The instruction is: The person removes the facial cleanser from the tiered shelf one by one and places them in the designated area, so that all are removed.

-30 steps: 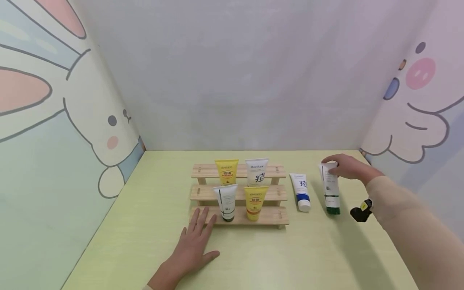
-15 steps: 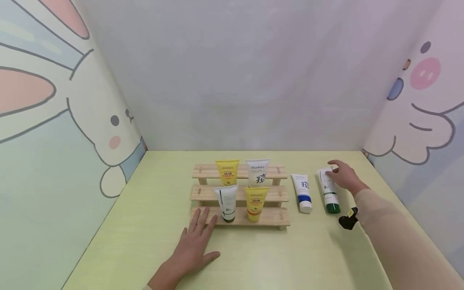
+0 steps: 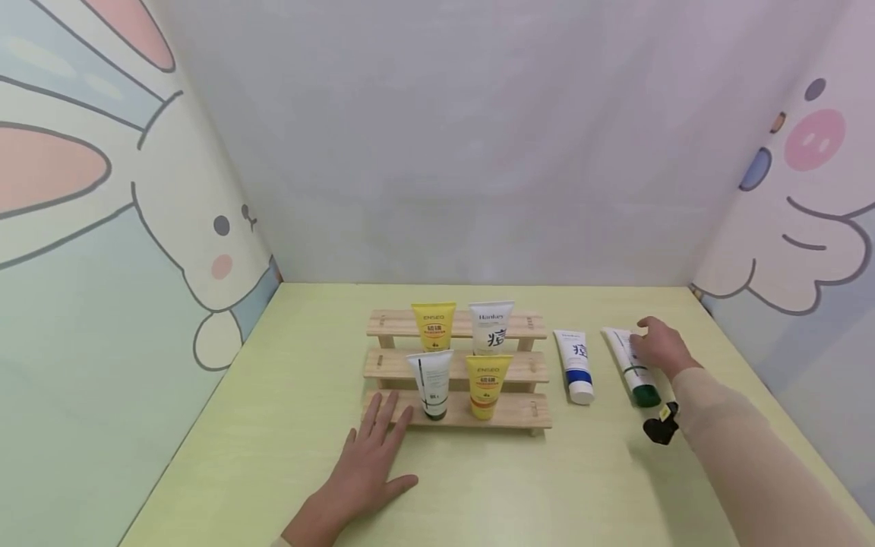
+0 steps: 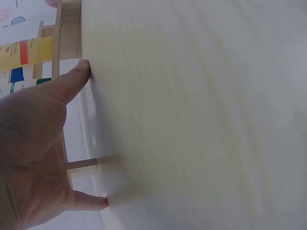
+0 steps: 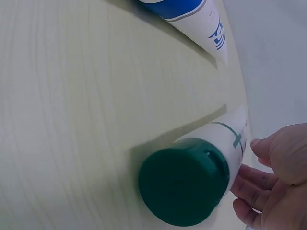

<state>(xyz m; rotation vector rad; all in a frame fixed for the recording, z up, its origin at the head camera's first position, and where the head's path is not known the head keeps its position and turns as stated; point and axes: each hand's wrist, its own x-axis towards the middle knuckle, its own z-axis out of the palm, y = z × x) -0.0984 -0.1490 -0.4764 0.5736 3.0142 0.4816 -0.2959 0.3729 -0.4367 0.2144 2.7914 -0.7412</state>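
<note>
Nearest, the left hand (image 3: 362, 471) lies spread at the front left corner of the three-tier, pale wooden rack (image 3: 526, 410), its fingers straight, the longer ones reaching over the lowest board, its thumb on the table (image 3: 273, 365); it grips nothing, and light pressure there should be enough to steady the rack. To the right of the rack, the right hand (image 3: 661, 348) is beside a white plastic squeeze tube with a dark green cap (image 3: 630, 370), which lies on the table with its cap toward the person. The right fingers are loosely bent, the thumb well apart, not closed round the tube; whether a fingertip touches it, I cannot tell. The step in hand looks to be handling this tube: the fingers would do well to stay low along its side, move gently because the rounded body could roll, and avoid nudging the white squeeze tube with a blue band and white cap (image 3: 576, 368) lying between it and the rack. The table is pale yellow-green, smooth and faintly grained, running out on all sides of the rack, with a soft arm shadow to its right. Beyond the rack rises a plain pale grey wall (image 3: 465, 175), flanked by a rabbit-painted panel (image 3: 212, 258) to its left and another cartoon panel (image 3: 807, 216) to its right.
</note>
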